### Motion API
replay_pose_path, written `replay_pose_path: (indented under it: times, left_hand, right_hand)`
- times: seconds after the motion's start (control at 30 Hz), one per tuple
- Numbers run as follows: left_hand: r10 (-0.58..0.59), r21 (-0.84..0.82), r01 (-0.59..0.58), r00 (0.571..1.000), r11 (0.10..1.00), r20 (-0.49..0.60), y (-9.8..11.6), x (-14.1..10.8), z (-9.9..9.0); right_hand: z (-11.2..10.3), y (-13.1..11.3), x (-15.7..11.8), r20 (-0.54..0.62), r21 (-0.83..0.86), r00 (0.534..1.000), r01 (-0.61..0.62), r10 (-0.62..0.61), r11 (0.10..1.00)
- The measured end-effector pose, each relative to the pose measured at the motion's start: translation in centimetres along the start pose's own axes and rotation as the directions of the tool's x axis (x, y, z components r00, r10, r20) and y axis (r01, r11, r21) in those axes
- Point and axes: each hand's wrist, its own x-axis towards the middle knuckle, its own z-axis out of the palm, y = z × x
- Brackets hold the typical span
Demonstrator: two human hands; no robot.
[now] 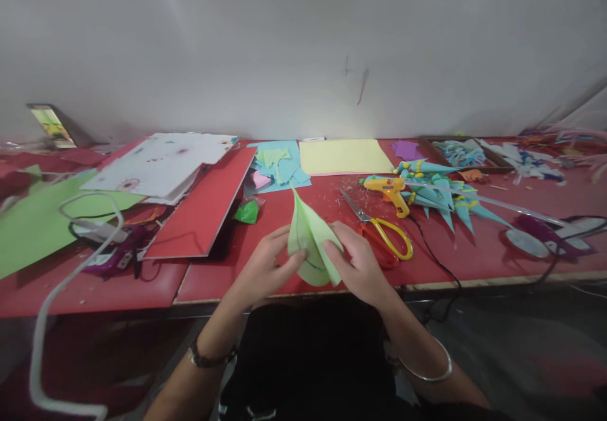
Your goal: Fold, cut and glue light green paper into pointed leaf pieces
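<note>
Left hand (pixel 267 261) and right hand (pixel 361 263), half-closed, pinch the paper's (pixel 304 234) two sides, seemingly curling a cone; next calls for steady overlap.

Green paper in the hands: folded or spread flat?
Partly folded, not flat: the green paper tapers to a point at the far end, with a gap between its sides. The left hand and right hand hold it.

Left hand (pixel 270 260) and right hand (pixel 360 263) face each other, thumbs (pixel 296 261) pinching toward bent fingers (pixel 279 236); forearms (pixel 410 326) converge inward.
</note>
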Motion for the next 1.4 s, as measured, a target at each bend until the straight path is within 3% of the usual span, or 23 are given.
replay_pose_path:
  times: [0.17, 0.23, 0.33, 0.4, 0.5, 0.63, 0.8, 0.97, 1.17, 1.23, 1.4]
  left_hand:
    - [-0.146, 0.069, 0.16, 0.974, 0.985, -0.176, -1.5, -0.2, -1.8]
    - [-0.148, 0.184, 0.214, 0.936, 0.959, -0.321, -2.0, -0.2, -2.3]
    - [-0.003, 0.416, 0.216, 0.89, 0.883, -0.455, -1.7, 0.3, -2.6]
    - [0.093, 0.524, 0.156, 0.903, 0.837, -0.419, -1.0, 0.8, -2.5]
    - [0.138, 0.557, 0.089, 0.926, 0.826, -0.352, 0.1, 1.8, -2.4]
    - [0.084, 0.457, 0.135, 0.901, 0.879, -0.426, 0.3, 3.0, -1.9]
    - [-0.046, 0.286, 0.219, 0.86, 0.933, -0.509, -0.3, 3.9, -1.4]
    - [-0.082, 0.227, 0.208, 0.881, 0.951, -0.465, 0.3, 4.2, -1.7]
    - [-0.038, 0.205, 0.107, 0.948, 0.973, -0.316, 1.2, 4.5, -2.1]
    - [-0.042, 0.198, 0.105, 0.953, 0.975, -0.3, 1.2, 4.6, -2.1]
    - [-0.093, 0.212, 0.157, 0.955, 0.965, -0.283, 1.0, 4.3, -2.1]
  right_hand:
    - [-1.9, 0.2, -0.1, -0.091, -0.101, 0.996, 0.011, -0.021, 0.995]
    - [-2.5, 0.2, -0.2, -0.032, -0.104, 0.998, 0.045, -0.048, 0.994]
    - [-2.8, -0.1, -0.1, 0.127, -0.049, 0.986, 0.111, -0.104, 0.993]
    - [-2.8, -0.4, -0.1, 0.2, -0.003, 0.97, 0.142, -0.139, 0.99]
    - [-2.7, -0.6, 0.0, 0.218, 0.034, 0.964, 0.152, -0.155, 0.988]
    - [-2.7, -0.3, -0.2, 0.153, 0.063, 0.982, 0.098, -0.107, 0.993]
    - [-2.4, 0.7, -0.8, 0.102, 0.155, 0.994, -0.066, 0.051, 0.986]
    - [-2.4, 1.1, -0.7, 0.15, 0.234, 0.98, -0.163, 0.13, 0.958]
    - [-3.4, 0.3, 0.4, 0.208, 0.168, 0.954, -0.25, 0.214, 0.953]
    - [-3.4, 0.2, 0.6, 0.21, 0.172, 0.948, -0.277, 0.24, 0.945]
    - [-2.8, 0.4, 0.4, 0.093, 0.21, 0.945, -0.325, 0.312, 0.922]
